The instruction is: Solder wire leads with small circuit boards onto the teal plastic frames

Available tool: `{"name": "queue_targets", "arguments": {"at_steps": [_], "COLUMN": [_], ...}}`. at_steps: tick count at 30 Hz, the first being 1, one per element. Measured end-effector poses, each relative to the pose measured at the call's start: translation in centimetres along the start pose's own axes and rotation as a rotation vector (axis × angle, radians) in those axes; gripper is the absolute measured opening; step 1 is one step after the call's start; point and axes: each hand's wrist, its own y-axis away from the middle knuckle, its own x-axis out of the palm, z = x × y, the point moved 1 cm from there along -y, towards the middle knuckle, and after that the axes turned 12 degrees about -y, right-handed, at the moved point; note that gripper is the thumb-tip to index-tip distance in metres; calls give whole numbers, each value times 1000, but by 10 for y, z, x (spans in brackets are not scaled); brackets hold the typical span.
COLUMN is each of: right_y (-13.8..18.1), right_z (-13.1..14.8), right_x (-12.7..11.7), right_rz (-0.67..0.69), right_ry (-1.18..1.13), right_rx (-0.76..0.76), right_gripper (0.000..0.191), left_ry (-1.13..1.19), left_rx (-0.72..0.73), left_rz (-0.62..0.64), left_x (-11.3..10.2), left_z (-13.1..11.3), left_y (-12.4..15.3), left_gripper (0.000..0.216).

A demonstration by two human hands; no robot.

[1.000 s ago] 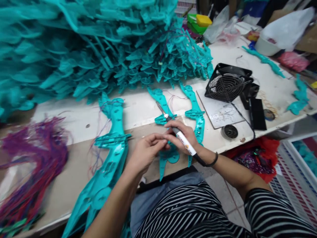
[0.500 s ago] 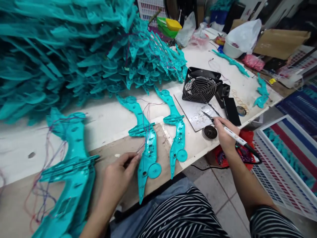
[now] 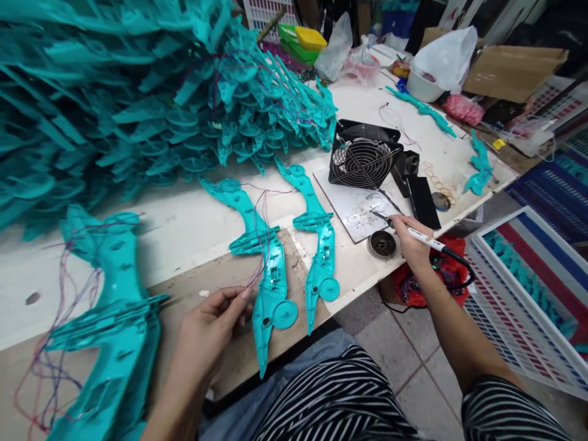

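Note:
My left hand (image 3: 209, 331) pinches thin red and purple wires (image 3: 260, 269) between thumb and forefinger. These wires run up over a teal plastic part (image 3: 274, 263), shaped like a toy bow limb, lying beside that hand. A second teal part (image 3: 324, 248) lies just to its right, and a wire spans between their upper ends. My right hand (image 3: 412, 242) grips a white soldering iron (image 3: 425, 239) like a pen. Its dark tip points left over a pale board (image 3: 351, 223) strewn with bits of solder. Near that hand sits a small round tin (image 3: 383, 244) with dark contents.
A large heap of teal parts (image 3: 151, 104) fills the back left. More stacked parts with tangled wires (image 3: 124, 312) lie at left. A black fan (image 3: 365, 156) stands behind the board, next to a black phone (image 3: 423, 202). A white plastic crate (image 3: 505, 306) is at lower right.
The view has shifted slightly, so the table things sit a little further left. My left hand still pinches the wires, its thumb now showing more. The iron stays over the board.

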Motion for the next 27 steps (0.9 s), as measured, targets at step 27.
{"name": "queue_targets", "arguments": {"at_steps": [27], "right_y": [87], "right_z": [93], "right_x": [77], "right_rz": [548], "right_ry": [-399], "right_rx": [-328], "right_gripper": [18], "left_ry": [-67], "left_rx": [231], "left_rz": [-40], "left_x": [19], "left_z": [-7], "left_y": [-21], "left_gripper": [27]}}
